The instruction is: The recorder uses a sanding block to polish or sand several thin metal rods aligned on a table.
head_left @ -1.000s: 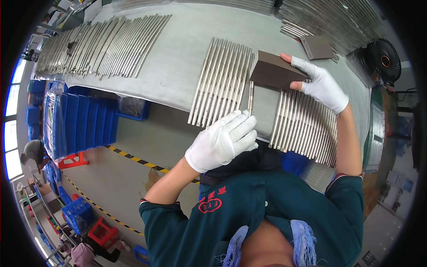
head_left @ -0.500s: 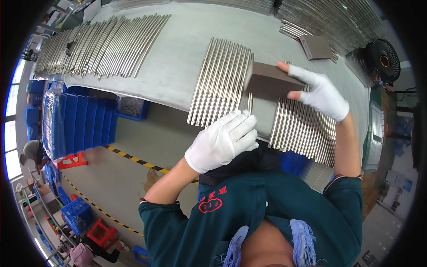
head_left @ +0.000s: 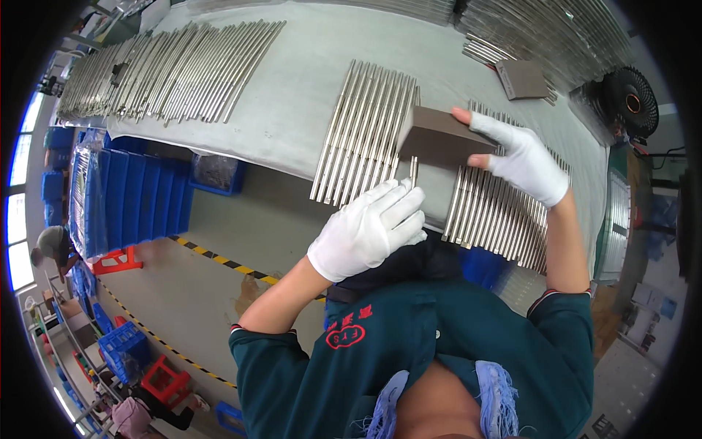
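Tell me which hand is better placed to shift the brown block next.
Probably the right hand: it grips the brown block, while the left hand, apart from the block, appears to hold the near end of a metal rod.

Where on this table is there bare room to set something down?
Widest: the table between the left rods and the middle rods. A small gap lies between the brown block, the right rods and the left hand. Crowded: the upper right, with a second block and a fan.
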A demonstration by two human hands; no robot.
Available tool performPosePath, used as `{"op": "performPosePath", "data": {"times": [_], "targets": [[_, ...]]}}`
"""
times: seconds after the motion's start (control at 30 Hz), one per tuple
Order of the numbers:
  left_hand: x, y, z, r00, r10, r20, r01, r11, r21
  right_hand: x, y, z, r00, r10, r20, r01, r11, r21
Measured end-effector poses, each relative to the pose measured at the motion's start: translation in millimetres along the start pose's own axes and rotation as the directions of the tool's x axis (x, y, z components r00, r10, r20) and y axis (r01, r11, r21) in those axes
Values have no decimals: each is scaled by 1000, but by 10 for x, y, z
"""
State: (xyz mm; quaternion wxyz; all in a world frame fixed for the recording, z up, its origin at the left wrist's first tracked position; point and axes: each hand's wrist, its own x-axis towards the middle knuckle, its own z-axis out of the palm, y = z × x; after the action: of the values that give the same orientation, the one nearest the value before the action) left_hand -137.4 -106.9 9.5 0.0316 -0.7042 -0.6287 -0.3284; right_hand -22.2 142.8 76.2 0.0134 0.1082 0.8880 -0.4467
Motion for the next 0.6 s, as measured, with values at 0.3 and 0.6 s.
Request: {"op": "performPosePath", "data": {"times": [0.3,0.6], "targets": [[32,33,9,1000,-16,-10,16,1000,20,-92,-187,170,991,-133,9,133,983,-124],[16,47,50,999,-35,-35,36,999,21,-172,-152,134,990,-138,-3,137,983,-124]]}}
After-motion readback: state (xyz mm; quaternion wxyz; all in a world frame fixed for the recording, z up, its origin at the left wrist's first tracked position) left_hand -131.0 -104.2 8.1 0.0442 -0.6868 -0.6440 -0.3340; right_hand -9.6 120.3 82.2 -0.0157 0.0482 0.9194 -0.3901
